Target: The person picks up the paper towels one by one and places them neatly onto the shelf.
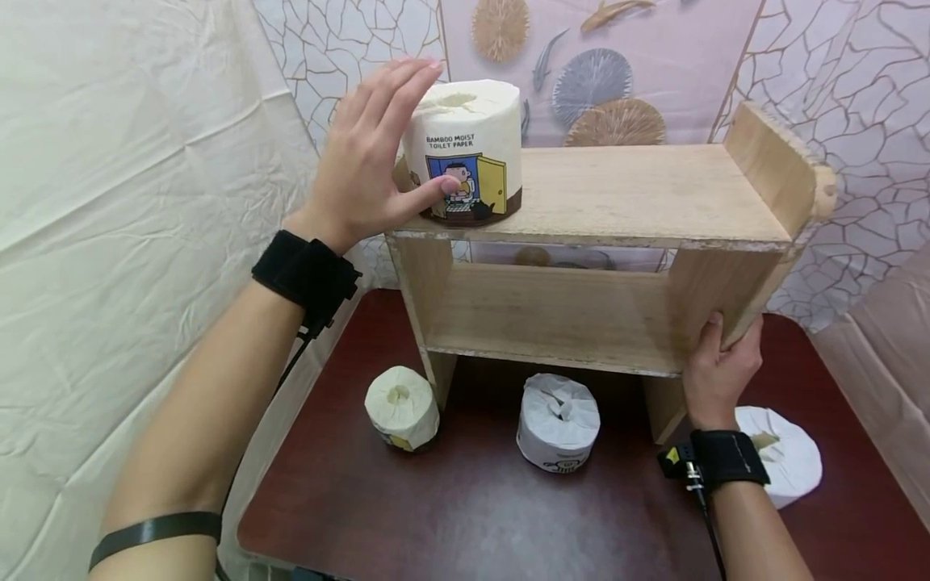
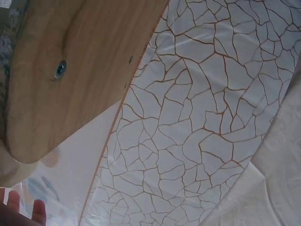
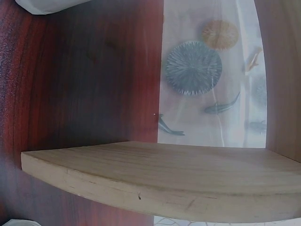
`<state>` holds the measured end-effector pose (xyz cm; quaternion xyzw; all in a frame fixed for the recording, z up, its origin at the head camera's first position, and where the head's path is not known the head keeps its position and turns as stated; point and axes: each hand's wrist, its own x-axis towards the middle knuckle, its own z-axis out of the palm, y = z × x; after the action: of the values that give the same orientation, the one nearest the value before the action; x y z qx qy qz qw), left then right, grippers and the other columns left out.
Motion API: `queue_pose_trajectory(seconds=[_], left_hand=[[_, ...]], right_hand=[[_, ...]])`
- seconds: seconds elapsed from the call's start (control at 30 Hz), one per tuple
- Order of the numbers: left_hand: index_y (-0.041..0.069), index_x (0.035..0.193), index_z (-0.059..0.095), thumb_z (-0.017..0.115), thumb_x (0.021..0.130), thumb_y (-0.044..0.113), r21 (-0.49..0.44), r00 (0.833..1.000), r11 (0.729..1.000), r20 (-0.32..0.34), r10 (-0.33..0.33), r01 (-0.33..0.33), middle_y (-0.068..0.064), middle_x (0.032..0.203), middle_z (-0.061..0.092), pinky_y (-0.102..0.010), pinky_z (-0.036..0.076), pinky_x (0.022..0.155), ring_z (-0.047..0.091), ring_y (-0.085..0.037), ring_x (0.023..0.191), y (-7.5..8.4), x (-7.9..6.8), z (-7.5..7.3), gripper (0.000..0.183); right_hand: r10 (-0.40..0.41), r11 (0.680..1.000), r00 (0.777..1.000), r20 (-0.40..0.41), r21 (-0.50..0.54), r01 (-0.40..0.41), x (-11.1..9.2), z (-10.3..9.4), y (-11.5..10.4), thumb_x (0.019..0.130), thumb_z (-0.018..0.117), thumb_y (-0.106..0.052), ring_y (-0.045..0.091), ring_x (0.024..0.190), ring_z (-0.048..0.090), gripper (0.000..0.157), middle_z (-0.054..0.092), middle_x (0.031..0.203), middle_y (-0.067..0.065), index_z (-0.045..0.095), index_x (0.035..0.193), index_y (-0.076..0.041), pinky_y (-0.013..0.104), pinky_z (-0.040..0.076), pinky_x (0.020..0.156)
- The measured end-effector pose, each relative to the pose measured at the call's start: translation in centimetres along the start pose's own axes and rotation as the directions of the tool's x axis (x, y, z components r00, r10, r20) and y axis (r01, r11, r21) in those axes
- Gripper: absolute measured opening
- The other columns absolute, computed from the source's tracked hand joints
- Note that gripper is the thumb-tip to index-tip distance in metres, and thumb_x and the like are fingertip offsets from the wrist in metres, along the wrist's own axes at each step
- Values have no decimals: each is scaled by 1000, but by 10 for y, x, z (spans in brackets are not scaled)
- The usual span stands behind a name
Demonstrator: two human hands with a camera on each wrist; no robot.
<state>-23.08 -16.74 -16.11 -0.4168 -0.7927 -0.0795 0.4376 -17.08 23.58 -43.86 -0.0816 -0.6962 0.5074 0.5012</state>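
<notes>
My left hand [image 1: 370, 153] touches a wrapped toilet paper roll [image 1: 468, 145] with cartoon print. The roll stands upright at the left end of the top board of a wooden shelf [image 1: 625, 190]. The thumb lies across the roll's front and the fingers stretch up straight along its left side. In the left wrist view, fingertips [image 2: 38, 212] show below the shelf's side panel [image 2: 70, 70]. Lower right, my right hand [image 1: 722, 375] grips the shelf's right side panel, thumb on the inner side. The right wrist view shows shelf boards [image 3: 160, 174] but no fingers.
On the dark red table [image 1: 465, 516] stand a small yellowish roll [image 1: 402, 409] by the left leg, a white roll [image 1: 558, 424] in front of the shelf's bottom opening, and another white roll [image 1: 792, 460] partly behind the right wrist. Patterned cloth [image 1: 865, 97] hangs behind.
</notes>
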Motion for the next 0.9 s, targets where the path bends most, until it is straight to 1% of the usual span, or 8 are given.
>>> queue_pose_trajectory(seconds=[0.03, 0.13, 0.23, 0.37, 0.6, 0.67, 0.73, 0.9], left_hand=[[6, 161, 40, 49, 96, 79, 5, 1000, 1000, -8, -6, 6, -15, 162, 45, -45, 28, 122, 38, -29, 151, 0, 0, 0, 98], [5, 161, 40, 49, 96, 78, 13, 999, 1000, -35, -24, 24, -16, 162, 45, -45, 27, 124, 38, -29, 151, 3, -2, 2, 98], [3, 160, 41, 48, 96, 80, 2, 997, 999, -63, -39, 39, -17, 161, 46, -45, 25, 125, 37, -31, 152, 7, -8, 5, 100], [2, 157, 45, 47, 94, 82, -28, 993, 998, -103, -56, 53, -17, 162, 46, -46, 21, 127, 35, -33, 153, 16, -19, 12, 102], [4, 157, 46, 51, 94, 80, 11, 988, 998, -147, -52, 55, -20, 165, 40, -50, 12, 129, 31, -35, 156, 27, -29, 24, 98], [4, 156, 46, 51, 94, 80, 10, 983, 998, -174, -65, 68, -21, 165, 40, -51, 12, 129, 31, -35, 156, 28, -32, 25, 98], [3, 155, 47, 53, 93, 79, -9, 973, 997, -216, -77, 77, -21, 164, 41, -51, 12, 129, 31, -36, 156, 29, -35, 26, 98], [2, 152, 49, 56, 92, 79, -45, 940, 995, -327, -96, 85, -24, 162, 43, -53, 15, 128, 33, -37, 155, 33, -41, 29, 98]], right_hand=[[-6, 1000, 1000, 10, -3, 6, 1, 0, 4, 109, 57, -23, 15, 125, 63, 41, 67, 138, 16, 57, 149, -15, 23, 47, 100], [-16, 1000, 999, 34, -9, 17, 3, -2, 5, 110, 56, -27, 17, 128, 63, 42, 66, 141, 15, 56, 151, -18, 25, 48, 102], [15, 1000, 999, 37, -21, -14, -1, -2, 7, 110, 56, -28, 17, 127, 63, 43, 65, 141, 13, 55, 151, -17, 27, 48, 103], [66, 997, 998, 23, -32, -66, -9, -2, 9, 109, 57, -23, 15, 124, 62, 42, 67, 139, 15, 57, 149, -11, 23, 45, 101], [61, 998, 997, -37, -20, -62, -10, -2, 6, 107, 57, -17, 5, 115, 60, 39, 67, 129, 25, 60, 145, -7, 18, 41, 96], [60, 998, 998, -35, -18, -61, -9, -1, 3, 108, 57, -17, 3, 115, 59, 40, 67, 130, 25, 59, 146, -6, 18, 41, 96], [54, 998, 998, -32, -19, -55, -9, -1, 2, 108, 57, -17, 2, 115, 59, 40, 67, 130, 25, 59, 146, -6, 18, 41, 96], [44, 999, 999, -22, -27, -44, -4, -1, 1, 108, 57, -18, 2, 116, 59, 40, 67, 132, 22, 58, 147, -7, 18, 42, 96]])
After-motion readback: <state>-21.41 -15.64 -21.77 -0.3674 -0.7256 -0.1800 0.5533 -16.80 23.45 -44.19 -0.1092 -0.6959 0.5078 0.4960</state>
